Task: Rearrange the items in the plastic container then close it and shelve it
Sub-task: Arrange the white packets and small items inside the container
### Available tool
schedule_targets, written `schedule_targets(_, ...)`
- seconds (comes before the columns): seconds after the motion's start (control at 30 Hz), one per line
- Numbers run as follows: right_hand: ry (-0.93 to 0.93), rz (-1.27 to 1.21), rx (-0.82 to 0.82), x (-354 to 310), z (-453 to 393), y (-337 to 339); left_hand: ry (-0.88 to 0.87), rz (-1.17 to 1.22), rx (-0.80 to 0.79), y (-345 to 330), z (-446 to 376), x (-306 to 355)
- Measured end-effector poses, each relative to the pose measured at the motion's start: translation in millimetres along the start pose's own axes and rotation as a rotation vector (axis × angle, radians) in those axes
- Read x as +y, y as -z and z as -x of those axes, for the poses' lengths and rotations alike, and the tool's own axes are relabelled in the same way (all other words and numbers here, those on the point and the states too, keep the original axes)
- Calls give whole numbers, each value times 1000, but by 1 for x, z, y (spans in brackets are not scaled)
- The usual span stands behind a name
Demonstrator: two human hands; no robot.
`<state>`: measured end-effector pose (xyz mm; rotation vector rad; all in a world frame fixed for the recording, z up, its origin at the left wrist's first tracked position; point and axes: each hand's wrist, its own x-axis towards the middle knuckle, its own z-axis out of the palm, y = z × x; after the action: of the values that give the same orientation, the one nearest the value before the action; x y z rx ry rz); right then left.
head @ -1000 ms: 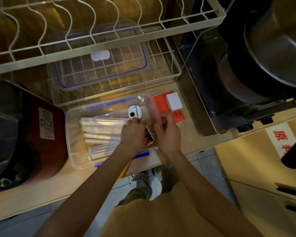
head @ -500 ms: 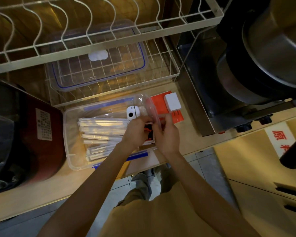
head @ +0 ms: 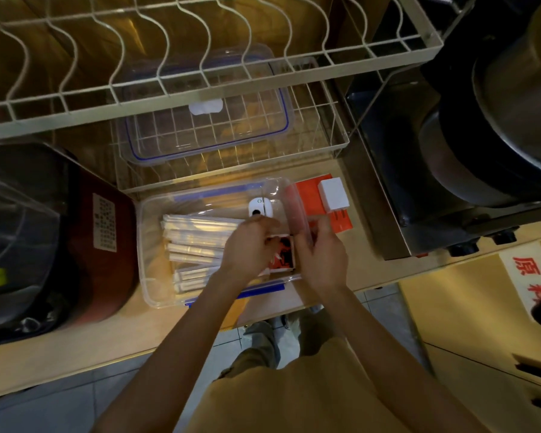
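Observation:
A clear plastic container (head: pixel 152 245) stands open on the wooden counter. Long paper-wrapped sticks (head: pixel 197 235) fill its left side. A small white round item (head: pixel 258 207) lies near its far wall. Red and black packets (head: pixel 283 256) stand at its right end. My left hand (head: pixel 247 248) reaches in from the left, its bent fingers on the packets. My right hand (head: pixel 320 257) clasps the container's right wall, thumb inside against the packets and fingers outside. The lid (head: pixel 206 120), clear with a blue seal and a white latch, lies on the lower wire shelf (head: pixel 331 132).
An orange card (head: pixel 310 190) with a white box (head: pixel 333 196) on it lies right of the container. A dark red appliance (head: pixel 85 245) stands to the left and a steel machine (head: pixel 450 151) to the right. A wire rack (head: pixel 200 73) hangs overhead.
My left hand has slid from the white round item down onto the packets. The packets now stand more upright and show between my hands. My right hand stays at the right wall.

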<state>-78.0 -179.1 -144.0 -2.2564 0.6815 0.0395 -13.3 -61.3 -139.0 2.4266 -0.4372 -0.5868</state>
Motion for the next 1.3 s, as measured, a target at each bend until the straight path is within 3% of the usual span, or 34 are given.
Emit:
schedule_targets(0.13, 63, 163, 28, -2, -4, 5, 82, -23, 138, 35, 4, -47)
schedule_targets(0.27, 240, 190, 164, -19, -5, 9, 43, -222, 2, 52, 3, -93)
schedule_targets(0.4, 416, 253, -35, -38, -4, -6, -6, -443, -103, 52, -1, -101)
schedule_targets(0.5, 514, 444, -178, -44, -8, -23, 35, -488, -114, 51, -5, -99)
schedule_targets(0.6, 341, 549, -489, -49, -14, -33, 69, -454, -140, 55, -7, -95)
schedule_targets(0.67, 253, 566, -587, -51, -18, -36, 82, -449, -152, 57, -6, -91)
schedule_targets(0.9, 286, 714, -525, -56, -24, -40, 77, -458, -148, 51, 1, -88)
schedule_targets(1.03, 313, 672, -528, -55, -24, -36, 71, -482, -160, 50, 4, -88)
schedule_targets(1.3, 88, 191, -490, -49, -29, -24, 64, -408, -139, 56, 11, -85)
